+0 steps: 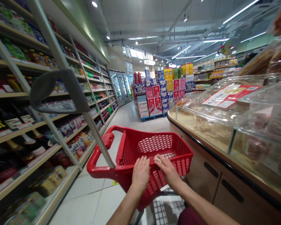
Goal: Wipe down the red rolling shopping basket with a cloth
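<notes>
A red plastic shopping cart (140, 167) stands in front of me, with its perforated basket turned sideways. My left hand (141, 172) lies on the near rim, its fingers stretched out flat and close together. Just to its right, my right hand (166, 168) is over the same rim. A small whitish thing (157, 159) shows at its fingertips, too small to name, and the fingers look closed around it. A grey pole (93, 134) with a dark grey loop grip (77, 90) rises from the cart's left side. No goods show in the visible part of the basket.
Shelves (44, 114) of bottles and packets line the left side. Close on the right stands a counter (224, 165) with clear plastic food boxes (224, 97). Ahead, stacked cartons (154, 98) sit on a blue pallet (152, 117). Tiled floor (84, 193) runs between.
</notes>
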Action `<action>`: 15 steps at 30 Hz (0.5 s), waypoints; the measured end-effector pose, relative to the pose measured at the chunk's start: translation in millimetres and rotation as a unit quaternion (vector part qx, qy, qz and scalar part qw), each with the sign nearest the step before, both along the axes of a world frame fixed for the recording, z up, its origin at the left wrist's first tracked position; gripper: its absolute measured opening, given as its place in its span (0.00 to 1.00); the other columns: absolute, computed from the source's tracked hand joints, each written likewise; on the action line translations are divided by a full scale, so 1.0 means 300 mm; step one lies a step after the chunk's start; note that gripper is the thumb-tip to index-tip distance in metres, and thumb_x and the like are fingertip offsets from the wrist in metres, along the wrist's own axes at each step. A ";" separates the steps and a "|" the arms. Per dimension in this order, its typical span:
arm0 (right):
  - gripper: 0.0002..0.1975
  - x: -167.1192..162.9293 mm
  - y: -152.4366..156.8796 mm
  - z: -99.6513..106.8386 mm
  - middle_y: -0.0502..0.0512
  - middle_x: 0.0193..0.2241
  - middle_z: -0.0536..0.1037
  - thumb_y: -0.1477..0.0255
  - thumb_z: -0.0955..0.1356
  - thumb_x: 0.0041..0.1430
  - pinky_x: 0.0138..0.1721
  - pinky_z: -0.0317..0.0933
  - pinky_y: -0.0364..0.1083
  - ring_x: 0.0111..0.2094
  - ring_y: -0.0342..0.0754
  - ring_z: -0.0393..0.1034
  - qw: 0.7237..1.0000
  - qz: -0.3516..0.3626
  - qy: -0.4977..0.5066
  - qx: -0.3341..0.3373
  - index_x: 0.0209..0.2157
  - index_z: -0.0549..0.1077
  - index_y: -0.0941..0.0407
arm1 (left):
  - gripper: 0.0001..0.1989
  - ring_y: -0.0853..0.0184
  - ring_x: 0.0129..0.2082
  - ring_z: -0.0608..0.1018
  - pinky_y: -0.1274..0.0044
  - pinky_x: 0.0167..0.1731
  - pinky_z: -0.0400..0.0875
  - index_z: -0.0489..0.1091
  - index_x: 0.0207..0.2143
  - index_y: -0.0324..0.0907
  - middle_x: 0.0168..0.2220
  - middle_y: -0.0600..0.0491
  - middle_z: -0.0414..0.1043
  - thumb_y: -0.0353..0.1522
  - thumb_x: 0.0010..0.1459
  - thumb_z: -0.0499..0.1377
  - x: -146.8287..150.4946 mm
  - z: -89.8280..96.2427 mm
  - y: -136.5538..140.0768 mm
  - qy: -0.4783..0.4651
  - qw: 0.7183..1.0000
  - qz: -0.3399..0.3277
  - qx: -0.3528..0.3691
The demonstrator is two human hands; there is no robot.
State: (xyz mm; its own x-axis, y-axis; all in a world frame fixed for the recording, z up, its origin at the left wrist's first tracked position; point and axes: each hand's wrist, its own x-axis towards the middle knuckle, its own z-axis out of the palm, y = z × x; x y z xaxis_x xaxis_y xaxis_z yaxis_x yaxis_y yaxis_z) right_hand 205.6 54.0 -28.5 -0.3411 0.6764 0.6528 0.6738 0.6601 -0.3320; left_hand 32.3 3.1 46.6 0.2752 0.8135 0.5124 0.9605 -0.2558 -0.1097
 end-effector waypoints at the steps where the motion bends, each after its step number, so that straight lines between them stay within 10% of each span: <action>1: 0.27 0.017 0.005 0.001 0.51 0.53 0.64 0.83 0.55 0.51 0.52 0.55 0.55 0.54 0.49 0.57 1.000 -0.007 -0.002 -0.002 0.49 0.65 0.46 | 0.16 0.64 0.50 0.68 0.68 0.51 0.58 0.65 0.45 0.41 0.48 0.49 0.68 0.26 0.55 0.46 -0.034 0.026 -0.025 0.006 1.000 -0.025 0.019; 8: 0.27 0.249 0.114 -0.023 0.55 0.49 0.67 0.84 0.55 0.44 0.51 0.56 0.57 0.51 0.52 0.61 0.983 -0.166 0.041 -0.068 0.42 0.71 0.51 | 0.19 0.61 0.54 0.62 0.64 0.53 0.54 0.55 0.50 0.40 0.52 0.43 0.60 0.31 0.54 0.47 -0.365 0.180 -0.146 -0.178 0.945 0.083 0.262; 15: 0.29 -0.366 -0.084 0.145 0.53 0.50 0.66 0.85 0.56 0.46 0.50 0.60 0.48 0.52 0.46 0.59 0.987 0.101 0.121 -0.032 0.48 0.66 0.51 | 0.12 0.60 0.39 0.74 0.63 0.50 0.56 0.61 0.37 0.42 0.34 0.51 0.74 0.36 0.49 0.51 -0.396 0.204 -0.082 -0.210 0.966 0.151 0.008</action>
State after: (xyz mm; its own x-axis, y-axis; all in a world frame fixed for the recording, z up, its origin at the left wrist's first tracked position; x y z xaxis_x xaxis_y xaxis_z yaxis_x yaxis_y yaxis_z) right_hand 95.8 28.8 15.0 -0.3126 0.6535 0.6894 0.4261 0.7451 -0.5131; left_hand -86.4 -21.6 107.7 -0.2079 0.8156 0.5399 0.9515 0.0406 0.3050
